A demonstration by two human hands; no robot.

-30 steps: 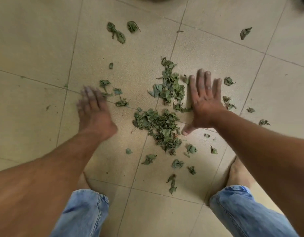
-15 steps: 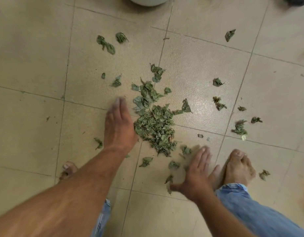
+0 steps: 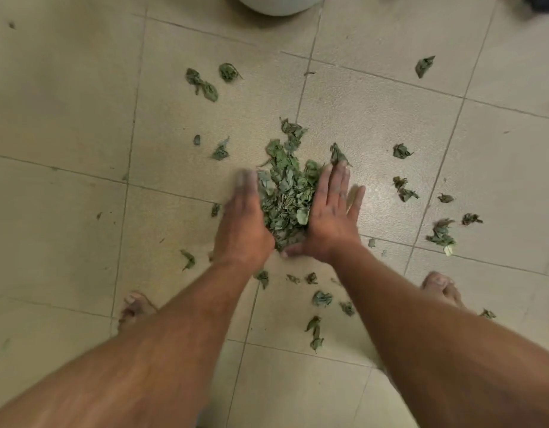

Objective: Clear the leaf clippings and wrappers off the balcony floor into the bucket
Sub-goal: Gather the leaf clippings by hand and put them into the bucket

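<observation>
The pile (image 3: 285,193) of leaf bits sits in the middle of the floor (image 3: 66,118), and both hands press on it from the sides. The left hand (image 3: 244,223) lies flat against the pile's left side, about where it was half a second ago. Its fingers are straight and close together, and the tips are blurry. The right hand (image 3: 330,217) has moved. Half a second ago it was nearer, down by the right foot (image 3: 440,285). Now it is against the pile's right side, its fingers straight and a little spread, with the outer ones pointing off to the right. Its thumb reaches left around the near end of the pile, close to the left hand. The pile looks thinner and more heaped than before, when it lay wider and looser. Loose bits still lie around it: two (image 3: 202,84) far to the left, a clump (image 3: 441,234) to the right, and some (image 3: 321,298) near, between the arms. The left foot (image 3: 134,307) shows by the left arm. A white round thing (image 3: 276,4) sits at the far edge. Only its rim shows, so I cannot tell if it is the bucket.
</observation>
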